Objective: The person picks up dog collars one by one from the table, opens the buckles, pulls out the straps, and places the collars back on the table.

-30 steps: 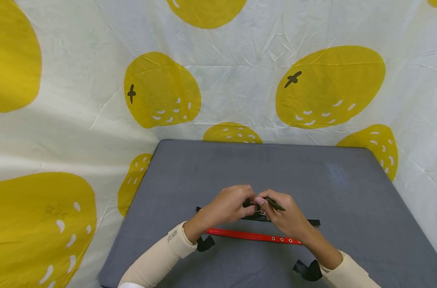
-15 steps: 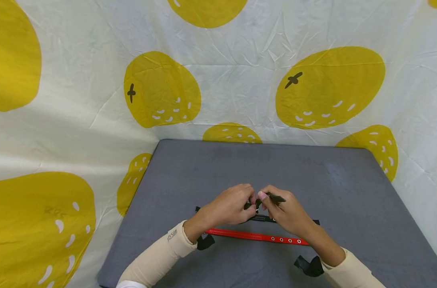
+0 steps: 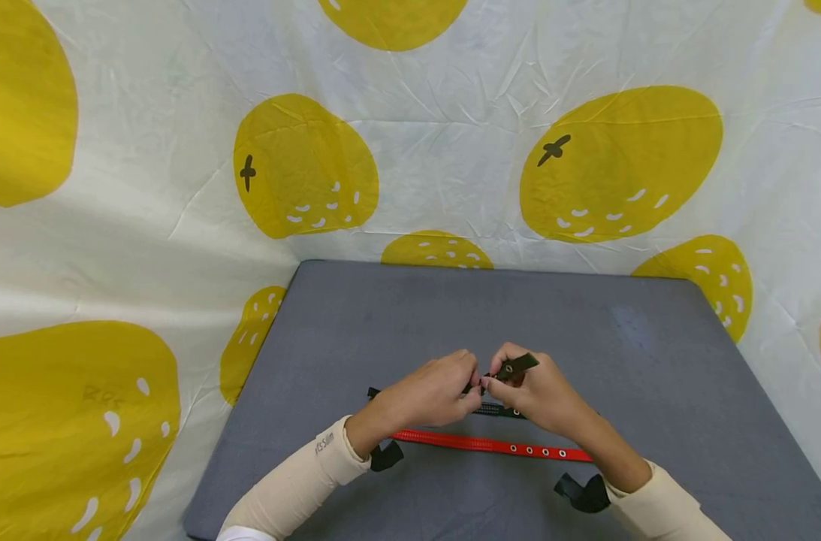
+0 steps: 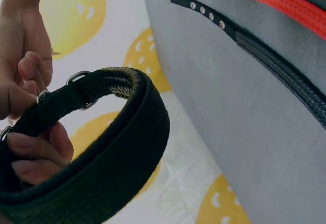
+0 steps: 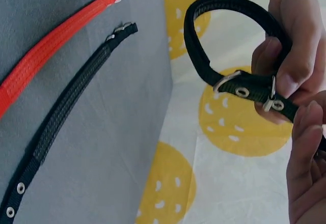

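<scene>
A dark green dog collar (image 4: pixel 147 127), bent into a loop, is held up between both hands over the grey table. My left hand (image 3: pixel 440 387) grips the loop near its metal buckle (image 5: pixel 270 96) and D-ring (image 5: pixel 226 81). With thumb and fingers, my right hand (image 3: pixel 541 394) pinches the eyeleted strap, whose free end (image 3: pixel 520 365) sticks out past the fingers. In the right wrist view the strap runs through the buckle, with one eyelet (image 5: pixel 242 92) between buckle and D-ring. Fingers partly cover the buckle in the head view.
Below the hands, a black collar (image 3: pixel 494 410) and a red collar (image 3: pixel 454 440) lie stretched out side by side on the grey table (image 3: pixel 410 315). Black strap pieces (image 3: pixel 386 456) hang by the sleeves. A white cloth with yellow fruit shapes (image 3: pixel 444 165) surrounds the table.
The strap's free end has swung upward and shows more of its length and an eyelet. My right hand has turned and drawn slightly right; my left hand has barely moved.
</scene>
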A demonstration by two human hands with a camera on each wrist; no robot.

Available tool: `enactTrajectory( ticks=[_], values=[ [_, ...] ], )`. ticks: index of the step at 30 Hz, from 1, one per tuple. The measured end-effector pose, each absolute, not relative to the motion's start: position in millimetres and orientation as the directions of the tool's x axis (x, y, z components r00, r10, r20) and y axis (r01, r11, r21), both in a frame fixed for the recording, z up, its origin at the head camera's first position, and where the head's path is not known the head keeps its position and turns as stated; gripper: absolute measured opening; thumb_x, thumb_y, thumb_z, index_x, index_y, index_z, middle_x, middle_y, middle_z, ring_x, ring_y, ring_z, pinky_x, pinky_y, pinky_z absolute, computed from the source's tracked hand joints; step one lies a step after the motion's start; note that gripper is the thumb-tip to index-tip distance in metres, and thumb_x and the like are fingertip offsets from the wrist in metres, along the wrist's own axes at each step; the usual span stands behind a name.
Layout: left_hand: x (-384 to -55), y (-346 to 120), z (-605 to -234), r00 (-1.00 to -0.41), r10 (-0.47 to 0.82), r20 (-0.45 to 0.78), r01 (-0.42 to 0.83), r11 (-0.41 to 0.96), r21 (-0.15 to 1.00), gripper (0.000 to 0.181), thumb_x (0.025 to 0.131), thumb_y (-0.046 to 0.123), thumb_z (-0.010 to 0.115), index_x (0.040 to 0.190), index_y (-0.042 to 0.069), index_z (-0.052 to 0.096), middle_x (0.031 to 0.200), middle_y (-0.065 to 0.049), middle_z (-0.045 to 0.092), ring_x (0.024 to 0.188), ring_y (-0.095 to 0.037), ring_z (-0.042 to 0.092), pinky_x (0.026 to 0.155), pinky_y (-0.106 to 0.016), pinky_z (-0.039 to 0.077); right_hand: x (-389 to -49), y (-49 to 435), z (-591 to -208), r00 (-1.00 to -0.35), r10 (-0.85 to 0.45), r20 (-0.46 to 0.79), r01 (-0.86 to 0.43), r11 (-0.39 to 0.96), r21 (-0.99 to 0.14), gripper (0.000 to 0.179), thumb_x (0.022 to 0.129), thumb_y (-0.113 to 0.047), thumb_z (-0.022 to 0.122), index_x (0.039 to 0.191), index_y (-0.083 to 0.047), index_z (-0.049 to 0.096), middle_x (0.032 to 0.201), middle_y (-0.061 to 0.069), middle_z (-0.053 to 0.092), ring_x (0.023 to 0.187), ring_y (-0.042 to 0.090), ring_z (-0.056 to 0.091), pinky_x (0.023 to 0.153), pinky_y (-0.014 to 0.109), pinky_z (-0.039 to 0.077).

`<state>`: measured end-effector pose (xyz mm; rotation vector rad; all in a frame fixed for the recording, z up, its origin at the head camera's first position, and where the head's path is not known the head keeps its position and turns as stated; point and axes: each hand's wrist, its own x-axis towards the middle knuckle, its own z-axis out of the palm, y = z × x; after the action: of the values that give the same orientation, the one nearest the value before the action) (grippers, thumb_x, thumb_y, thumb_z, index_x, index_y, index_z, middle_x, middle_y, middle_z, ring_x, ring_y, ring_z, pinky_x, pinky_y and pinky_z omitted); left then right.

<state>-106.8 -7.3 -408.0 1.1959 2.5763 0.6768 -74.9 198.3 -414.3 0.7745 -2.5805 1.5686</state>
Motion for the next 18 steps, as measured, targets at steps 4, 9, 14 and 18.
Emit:
enactTrajectory(
  ticks=[4,9,14,18],
  values=[
    [-106,-6,-408,-0.644,0.765,-0.012,0.665,0.568,0.485,0.007,0.100,0.016,0.055,0.093,0.014,0.054,0.085,0.005,0.048,0.064,-0.005,0.046,0.057,-0.015,0.039,-75,196,-416,-0.885,-0.387,0.259,-0.416,0.409,-0.812,0.019,0.091,-0.002,0.071,0.087,-0.013,0.056,0.063,-0.007,0.051,0.050,0.001,0.044,0.046,0.022,0.041],
    [-105,-6,-408,-0.643,0.765,-0.017,0.668,0.572,0.476,0.008,0.100,0.016,0.055,0.092,0.014,0.054,0.084,0.006,0.047,0.065,-0.004,0.045,0.057,-0.014,0.038,-75,190,-416,-0.893,-0.369,0.257,-0.419,0.479,-0.771,0.023,0.087,0.004,0.071,0.085,-0.014,0.055,0.060,-0.010,0.044,0.049,-0.001,0.037,0.045,0.021,0.036],
    [-104,-7,-408,-0.646,0.763,0.012,0.674,0.563,0.478,0.010,0.098,0.013,0.054,0.089,0.014,0.053,0.081,0.005,0.047,0.066,-0.006,0.044,0.057,-0.014,0.036,-75,186,-415,-0.918,-0.332,0.216,-0.366,0.506,-0.781,0.024,0.084,0.005,0.068,0.084,-0.014,0.054,0.057,-0.010,0.042,0.047,0.001,0.037,0.044,0.021,0.035],
    [-104,-7,-408,-0.658,0.751,0.051,0.668,0.551,0.500,0.010,0.097,0.011,0.054,0.088,0.014,0.052,0.081,0.004,0.047,0.065,-0.006,0.043,0.056,-0.015,0.036,-76,187,-414,-0.913,-0.317,0.255,-0.385,0.472,-0.793,0.024,0.083,0.008,0.068,0.082,-0.012,0.054,0.058,-0.008,0.041,0.048,0.000,0.035,0.044,0.021,0.033]
  ],
)
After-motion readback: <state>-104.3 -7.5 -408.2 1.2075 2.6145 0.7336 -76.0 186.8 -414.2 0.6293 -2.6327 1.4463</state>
